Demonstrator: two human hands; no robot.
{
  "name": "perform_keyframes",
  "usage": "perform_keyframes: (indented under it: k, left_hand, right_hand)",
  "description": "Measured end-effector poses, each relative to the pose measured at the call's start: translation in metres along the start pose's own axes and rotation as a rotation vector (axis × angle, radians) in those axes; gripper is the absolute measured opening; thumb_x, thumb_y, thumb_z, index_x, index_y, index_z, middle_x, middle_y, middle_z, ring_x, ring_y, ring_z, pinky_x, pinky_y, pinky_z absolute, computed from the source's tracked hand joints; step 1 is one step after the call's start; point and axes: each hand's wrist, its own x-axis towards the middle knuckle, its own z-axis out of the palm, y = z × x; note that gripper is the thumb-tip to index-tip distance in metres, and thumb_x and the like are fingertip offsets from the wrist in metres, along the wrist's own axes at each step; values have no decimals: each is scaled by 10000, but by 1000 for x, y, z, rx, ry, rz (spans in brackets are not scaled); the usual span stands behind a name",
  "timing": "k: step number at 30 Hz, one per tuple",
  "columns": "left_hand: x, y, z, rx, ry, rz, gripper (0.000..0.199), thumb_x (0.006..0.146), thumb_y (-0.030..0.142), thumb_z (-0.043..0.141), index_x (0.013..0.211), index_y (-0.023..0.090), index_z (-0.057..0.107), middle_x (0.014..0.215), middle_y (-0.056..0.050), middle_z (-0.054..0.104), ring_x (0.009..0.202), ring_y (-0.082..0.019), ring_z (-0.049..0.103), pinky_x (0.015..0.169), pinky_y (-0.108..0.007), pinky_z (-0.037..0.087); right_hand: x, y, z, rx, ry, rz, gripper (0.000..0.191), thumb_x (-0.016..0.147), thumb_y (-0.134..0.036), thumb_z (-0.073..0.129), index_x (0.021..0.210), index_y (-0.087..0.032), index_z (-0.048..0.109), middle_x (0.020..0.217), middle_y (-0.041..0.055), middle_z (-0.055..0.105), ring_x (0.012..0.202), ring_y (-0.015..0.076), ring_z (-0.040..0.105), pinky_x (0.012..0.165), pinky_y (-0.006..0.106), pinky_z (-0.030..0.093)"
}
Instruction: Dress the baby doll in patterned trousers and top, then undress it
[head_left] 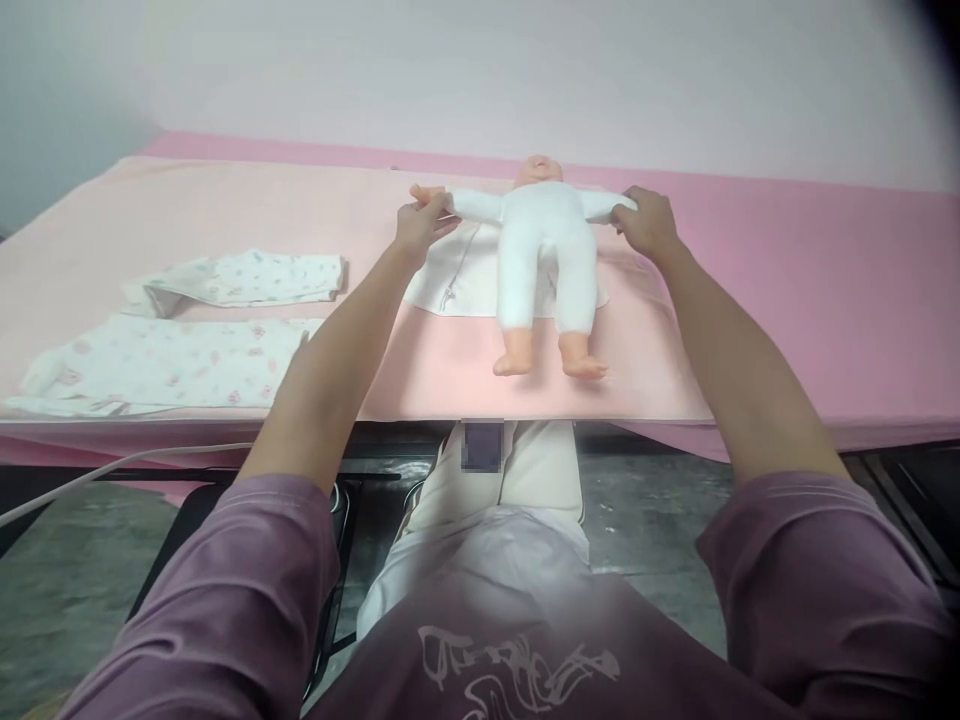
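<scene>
Light is soft and diffuse, source out of frame. Wall (pixel 480 80) reads bright and hazy; doll (pixel 550 215) nearly washes out, faint shadows near its feet (pixel 514 354). Floor (pixel 652 520) is dim, shirt (pixel 517 615) smeary (pixelated square (pixel 482 446) over the lap (pixel 540 470)). Top-right corner goes black.

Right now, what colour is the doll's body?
The doll's body is white, seen best in the head view.
</scene>
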Motion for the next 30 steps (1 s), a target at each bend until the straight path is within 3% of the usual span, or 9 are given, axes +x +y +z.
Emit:
perform_keyframes:
  k: [4,11,15,20,26,30]
  left_hand:
    - [2,-24,-8,-55,34,-27,222,970,260,870,1122,133,769,1151,-135,818,1222,-281,836,1176,-418,667]
    - [-5,-45,-16,-88,12,-37,168,1077,247,819,1175,119,773,1187,-105,799,1391,-227,740,1296,-463,576]
    - [-4,-56,-18,-116,-26,12,260,1021,351,908,1128,149,784,1212,-97,819,1405,-253,743,1324,-444,560]
    - [-1,-62,-21,-173,-62,34,467,925,406,994,1259,189,750,1283,-118,825,1494,-319,710,1355,-484,523]
    - [0,-62,-23,-188,-4,4,541,814,342,1066,1205,232,710,1374,-111,796,1441,-283,736,1283,-447,586]
    - [-4,-60,-21,-150,-38,36,503,833,363,1067,1180,221,732,1290,-87,806,1458,-255,706,1292,-455,565]
  right_hand:
    - [8,18,37,75,16,1,232,1027,-446,646,1074,-243,748,1007,115,795,1004,356,720,992,554,611]
    - [-2,37,79,9,78,-6,402,1039,-573,592,1258,-264,727,1179,144,779,1203,424,699,1150,654,542]
    - [-18,43,95,-5,130,-52,521,1022,-640,570,1330,-239,695,1310,192,756,1319,475,640,1187,724,487]
    - [-32,52,103,-62,103,-140,638,1060,-684,525,1505,-230,580,1482,220,683,1416,471,595,1224,688,470]
    - [-33,62,98,-44,112,-160,779,973,-810,617,1487,-225,594,1491,228,670,1423,479,583,1226,699,468]
    - [-35,60,97,-17,116,-155,817,957,-875,606,1448,-222,613,1416,231,690,1379,482,597,1203,727,466]
